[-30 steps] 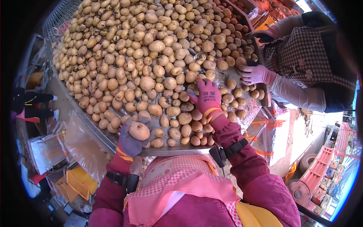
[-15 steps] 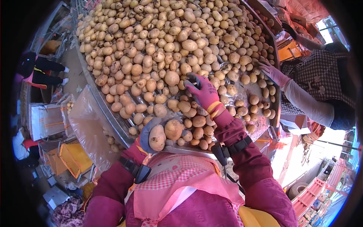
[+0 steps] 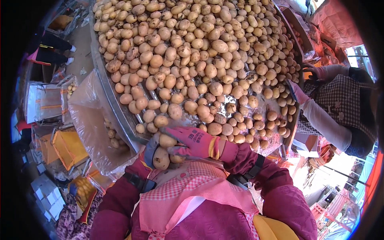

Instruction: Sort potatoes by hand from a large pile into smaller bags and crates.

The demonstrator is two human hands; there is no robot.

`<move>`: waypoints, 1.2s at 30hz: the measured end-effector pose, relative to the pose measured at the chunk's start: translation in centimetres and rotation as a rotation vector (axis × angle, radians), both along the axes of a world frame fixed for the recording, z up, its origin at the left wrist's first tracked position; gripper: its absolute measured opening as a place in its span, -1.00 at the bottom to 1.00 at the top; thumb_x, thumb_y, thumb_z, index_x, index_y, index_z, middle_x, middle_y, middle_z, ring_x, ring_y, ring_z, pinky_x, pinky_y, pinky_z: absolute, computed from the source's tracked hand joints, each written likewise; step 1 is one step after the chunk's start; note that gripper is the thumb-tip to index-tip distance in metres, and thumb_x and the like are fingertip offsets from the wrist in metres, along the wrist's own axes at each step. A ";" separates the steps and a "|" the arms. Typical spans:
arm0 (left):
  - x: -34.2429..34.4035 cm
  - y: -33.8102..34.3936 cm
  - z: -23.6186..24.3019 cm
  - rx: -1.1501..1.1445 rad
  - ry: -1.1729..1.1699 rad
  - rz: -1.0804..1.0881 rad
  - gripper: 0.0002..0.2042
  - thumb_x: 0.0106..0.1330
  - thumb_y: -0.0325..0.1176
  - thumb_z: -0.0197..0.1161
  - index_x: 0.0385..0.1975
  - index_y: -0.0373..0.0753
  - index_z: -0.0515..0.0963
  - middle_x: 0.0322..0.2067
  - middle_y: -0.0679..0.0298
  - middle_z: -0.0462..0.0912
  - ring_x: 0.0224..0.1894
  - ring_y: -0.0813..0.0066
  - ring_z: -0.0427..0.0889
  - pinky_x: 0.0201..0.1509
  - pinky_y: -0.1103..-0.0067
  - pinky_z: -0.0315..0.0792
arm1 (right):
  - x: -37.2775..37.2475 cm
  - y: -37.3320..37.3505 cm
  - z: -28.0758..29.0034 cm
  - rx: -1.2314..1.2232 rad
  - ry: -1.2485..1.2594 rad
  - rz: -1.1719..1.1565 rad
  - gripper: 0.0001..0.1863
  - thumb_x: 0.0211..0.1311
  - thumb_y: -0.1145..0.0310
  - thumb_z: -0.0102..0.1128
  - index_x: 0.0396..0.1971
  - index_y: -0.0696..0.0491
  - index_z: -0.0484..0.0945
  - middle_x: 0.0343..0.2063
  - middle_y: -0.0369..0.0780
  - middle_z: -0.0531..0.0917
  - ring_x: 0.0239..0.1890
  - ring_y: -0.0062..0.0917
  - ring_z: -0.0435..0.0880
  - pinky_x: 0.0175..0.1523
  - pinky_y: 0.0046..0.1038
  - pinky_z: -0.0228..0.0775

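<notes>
A broad heap of potatoes [image 3: 170, 54] covers the metal sorting table [image 3: 105, 86] in front of me. At its near edge my left hand [image 3: 149, 154], in a glove with grey-blue fingers, is closed round a potato [image 3: 161, 158] held against my apron. My right hand [image 3: 194, 142], in a pink glove with grey fingertips, reaches across from the right and curls against another potato [image 3: 167, 141] beside the left hand. A third potato [image 3: 176, 159] shows below the right fingers. The left fingertips are partly hidden.
A plastic-lined box [image 3: 90, 116] with potatoes inside stands at the table's left edge. Yellow crates [image 3: 69, 148] lie further left. At the right, a co-worker's gloved hand [image 3: 299, 93] rests at the table rim. Another person's legs [image 3: 54, 48] show far left.
My right hand has come back from the middle of the heap toward my left hand, now with a potato against its fingers. The left hand stays low with its potato. The view has shifted.
</notes>
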State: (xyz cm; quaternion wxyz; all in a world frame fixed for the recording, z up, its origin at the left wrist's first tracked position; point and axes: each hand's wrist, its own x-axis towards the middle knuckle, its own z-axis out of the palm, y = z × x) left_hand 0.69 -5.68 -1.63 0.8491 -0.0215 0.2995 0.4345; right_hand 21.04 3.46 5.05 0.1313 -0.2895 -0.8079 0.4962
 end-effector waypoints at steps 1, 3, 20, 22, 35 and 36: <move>0.2 -0.1 0.5 0.046 0.023 -0.072 -0.59 0.54 -0.19 -0.12 0.26 -0.27 0.28 0.11 0.12 0.48 0.10 0.28 0.54 0.20 0.41 0.46 | 0.5 0.4 -0.9 -0.096 -0.054 0.032 -0.33 0.25 -0.05 0.19 0.28 -0.01 0.39 0.22 -0.06 0.47 0.22 -0.14 0.48 0.28 -0.18 0.30; 0.0 -0.1 1.6 0.128 0.016 -0.137 -0.62 0.52 -0.25 -0.08 0.24 -0.27 0.30 0.07 0.11 0.50 0.07 0.27 0.56 0.15 0.42 0.50 | 2.0 2.6 -2.3 0.175 -0.247 -0.239 -0.39 0.25 0.06 0.22 0.25 0.00 0.41 0.19 -0.04 0.48 0.19 -0.12 0.49 0.26 -0.20 0.35; -2.0 0.3 3.5 0.184 0.021 -0.043 -0.62 0.53 -0.15 -0.05 0.22 -0.18 0.34 0.07 0.05 0.51 -0.01 0.24 0.60 0.02 0.36 0.58 | 7.9 19.7 -2.2 -0.691 0.376 -0.432 -0.39 0.42 -0.03 0.10 0.28 0.05 0.32 0.10 -0.13 0.56 0.07 -0.36 0.63 0.03 -0.43 0.57; -2.5 0.0 3.5 0.168 0.025 -0.052 -0.61 0.53 -0.14 -0.06 0.23 -0.20 0.33 0.10 0.04 0.50 0.02 0.23 0.59 0.06 0.35 0.57 | 8.3 16.8 -1.6 -1.111 0.782 -0.354 -0.26 0.40 -0.25 -0.05 0.29 0.06 0.29 0.10 -0.09 0.54 0.13 -0.24 0.59 0.16 -0.32 0.55; -4.6 -1.5 2.7 0.340 0.158 -0.192 -0.48 0.54 -0.05 -0.10 0.30 -0.32 0.28 0.23 -0.01 0.43 0.21 0.17 0.50 0.27 0.28 0.48 | -0.9 5.9 -0.6 0.466 -0.431 -0.268 -0.45 0.10 0.19 0.38 0.13 -0.15 0.46 -0.07 -0.20 0.55 -0.02 -0.20 0.61 -0.05 -0.21 0.51; -4.9 -2.0 2.8 0.371 0.229 -0.203 -0.48 0.54 -0.03 -0.11 0.30 -0.31 0.28 0.23 -0.01 0.42 0.21 0.18 0.50 0.27 0.27 0.48 | -2.7 4.9 -1.1 0.354 -0.671 -0.021 -0.45 0.08 0.21 0.38 0.12 -0.18 0.46 -0.09 -0.20 0.54 -0.03 -0.23 0.62 -0.05 -0.20 0.51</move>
